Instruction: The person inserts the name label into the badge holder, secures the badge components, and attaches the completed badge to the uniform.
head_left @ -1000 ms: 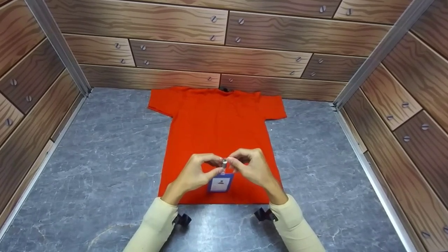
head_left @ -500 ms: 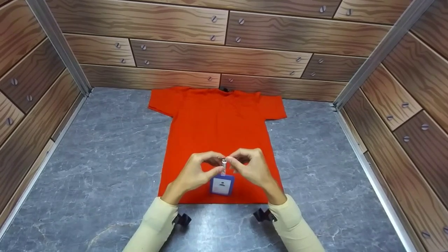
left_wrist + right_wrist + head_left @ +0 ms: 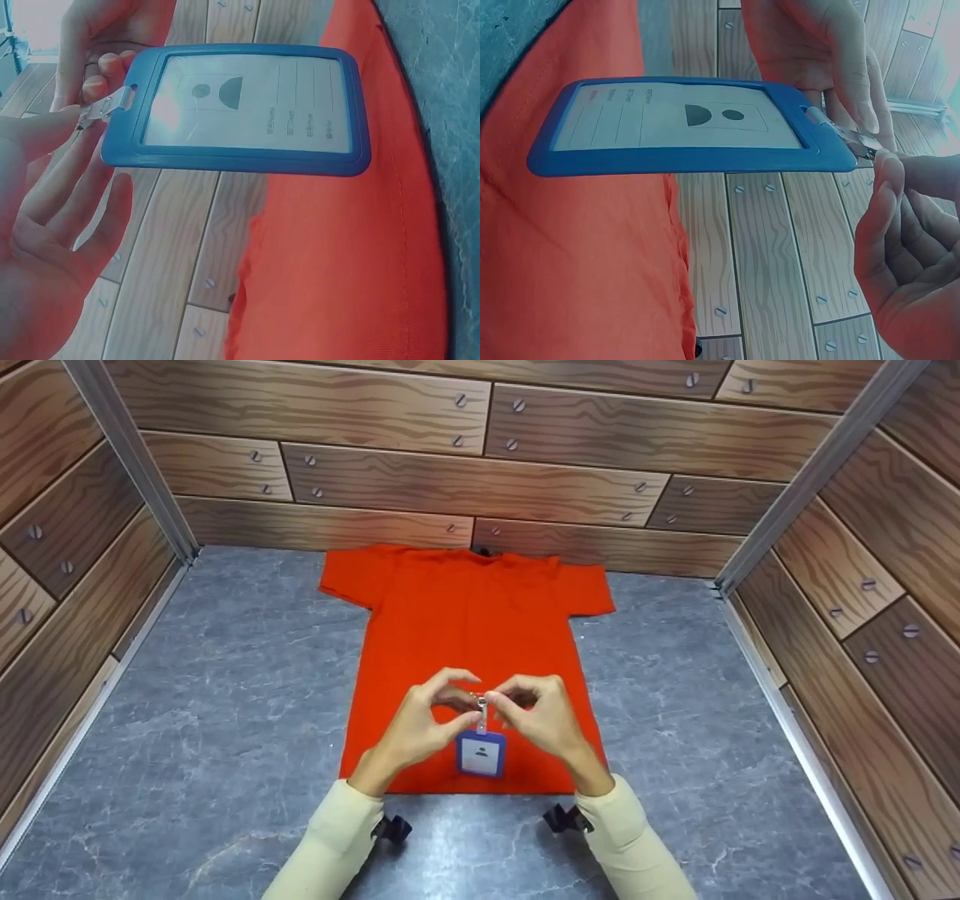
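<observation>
A blue-framed ID badge (image 3: 481, 754) with a white card hangs by its clear strap and metal clip (image 3: 481, 703) above the red T-shirt (image 3: 465, 637). My right hand (image 3: 534, 716) pinches the clip's top end between thumb and forefinger. From the other side my left hand (image 3: 429, 727) holds the clip with its thumb on the front and fingers behind; its forefinger is raised off. In the left wrist view the badge (image 3: 240, 109) appears large, its strap under the left thumb. The right wrist view shows the right fingertips (image 3: 886, 169) at the clip; what lies between them is hidden.
The T-shirt lies spread on a grey marbled table (image 3: 247, 697), collar toward the back wall. Wood-patterned panels (image 3: 375, 472) stand behind and at both sides, with metal corner posts (image 3: 127, 457). Something small and dark (image 3: 482, 552) shows at the collar.
The badge has swung slightly right and turned to face the head camera more squarely. My left forefinger has lifted off the clip. The right hand has barely moved.
</observation>
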The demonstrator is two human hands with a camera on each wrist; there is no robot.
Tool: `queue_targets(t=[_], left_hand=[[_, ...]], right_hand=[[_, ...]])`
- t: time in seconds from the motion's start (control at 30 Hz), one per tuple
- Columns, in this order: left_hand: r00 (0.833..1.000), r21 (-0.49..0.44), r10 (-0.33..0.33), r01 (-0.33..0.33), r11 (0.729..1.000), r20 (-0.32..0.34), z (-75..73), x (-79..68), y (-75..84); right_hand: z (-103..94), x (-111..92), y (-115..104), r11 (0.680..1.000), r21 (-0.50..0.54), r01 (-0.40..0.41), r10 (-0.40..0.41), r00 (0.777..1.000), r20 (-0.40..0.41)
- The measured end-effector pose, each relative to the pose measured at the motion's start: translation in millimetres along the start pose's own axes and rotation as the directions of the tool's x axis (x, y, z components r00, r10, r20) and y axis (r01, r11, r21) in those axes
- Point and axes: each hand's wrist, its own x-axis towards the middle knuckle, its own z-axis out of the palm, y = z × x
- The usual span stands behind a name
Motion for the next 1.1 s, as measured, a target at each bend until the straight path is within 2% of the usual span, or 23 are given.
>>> queue_targets(t=[0.47,0.67,0.83,0.97,1.1], left_hand=[[0.995,-0.007,0.083,-0.084,0.996,-0.061,3.2,2.0,-0.5],[0.994,0.028,0.072,-0.070,0.997,-0.087,4.5,2.1,2.0],[0.993,0.029,0.058,-0.055,0.998,-0.098,5.1,1.9,14.6],[0.991,0.035,0.079,-0.075,0.997,-0.112,3.5,2.8,28.1],[0.988,0.039,0.084,-0.079,0.996,-0.129,2.4,3.7,31.0]], right_hand=[[-2.3,-0.6,1.9,0.998,0.013,-0.054,0.053,0.998,0.041],[-2.2,1.3,0.4,0.999,0.011,-0.049,0.049,0.998,0.049],[-2.6,1.9,-0.3,0.998,0.009,-0.064,0.063,0.996,0.066],[-3.9,2.2,0.6,0.997,0.009,-0.076,0.074,0.993,0.096],[-4.7,1.8,1.2,0.997,-0.003,-0.074,0.074,0.991,0.108]])
